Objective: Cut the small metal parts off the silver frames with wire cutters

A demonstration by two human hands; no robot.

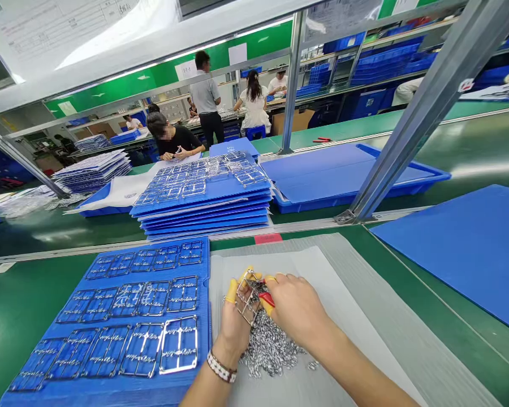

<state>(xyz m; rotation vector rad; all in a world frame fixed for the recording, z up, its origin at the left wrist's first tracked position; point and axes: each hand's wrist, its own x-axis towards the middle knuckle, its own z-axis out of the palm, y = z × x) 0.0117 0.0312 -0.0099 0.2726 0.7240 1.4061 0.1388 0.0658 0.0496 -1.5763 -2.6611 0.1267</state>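
My left hand [234,322], with yellow finger covers and a beaded bracelet at the wrist, holds up a small square wire frame [246,308] with cross bars. Closed beside it, my right hand [294,305] grips a red-handled tool [266,298]; its working end is hidden. Under both hands lies a heap of small shiny metal pieces [271,347] on a white sheet [322,333]. To the left, similar metal frames [179,345] are laid in rows on a blue corrugated board [201,390].
Behind the work stands a stack of blue boards [207,217] with frames on top. A blue tray [297,206] sits beyond a slanted metal post [407,118]. Another blue sheet [462,249] lies right. A person in black [180,138] works opposite.
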